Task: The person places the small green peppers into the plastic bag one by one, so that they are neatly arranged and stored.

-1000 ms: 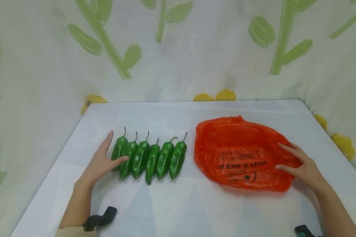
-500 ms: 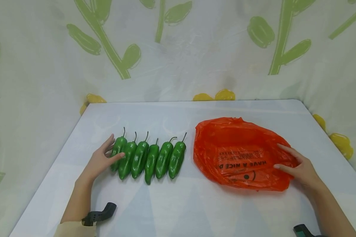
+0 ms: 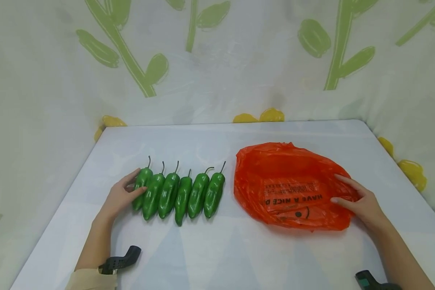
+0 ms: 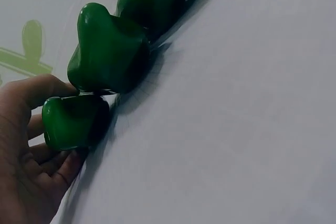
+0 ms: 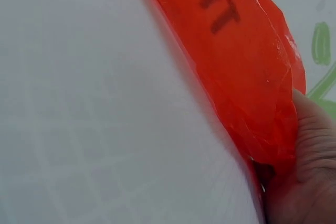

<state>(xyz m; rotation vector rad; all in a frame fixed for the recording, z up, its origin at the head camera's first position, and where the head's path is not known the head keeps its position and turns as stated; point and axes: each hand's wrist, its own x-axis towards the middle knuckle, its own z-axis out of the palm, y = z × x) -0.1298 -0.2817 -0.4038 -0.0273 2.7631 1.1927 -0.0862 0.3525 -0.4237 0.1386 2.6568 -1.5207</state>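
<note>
In the head view, several glossy green chili peppers (image 3: 181,199) with thin stems lie side by side on the table's left half. My left hand (image 3: 117,197) holds the leftmost pepper (image 3: 142,183) between thumb and fingers. The left wrist view shows that pepper's blunt end (image 4: 76,121), the thumb above and fingertips below. Towards the right lies a red plastic bag (image 3: 253,201) with black print, its mouth spread wide. My right hand (image 3: 364,209) grips its right side, thumb and one finger over the film; other fingers are hidden. Close up, the thumb lies against the bag (image 5: 236,72).
A white table (image 3: 217,257) with faint pale blue shapes carries everything. Behind it hangs a pale curtain (image 3: 217,80) with a green leaf pattern. Dark wrist devices sit on both arms, the left one (image 3: 121,259) near the front.
My left hand has moved in and closed its thumb and fingers round the leftmost pepper. My right hand stays at the bag. The head view has shifted slightly.
</note>
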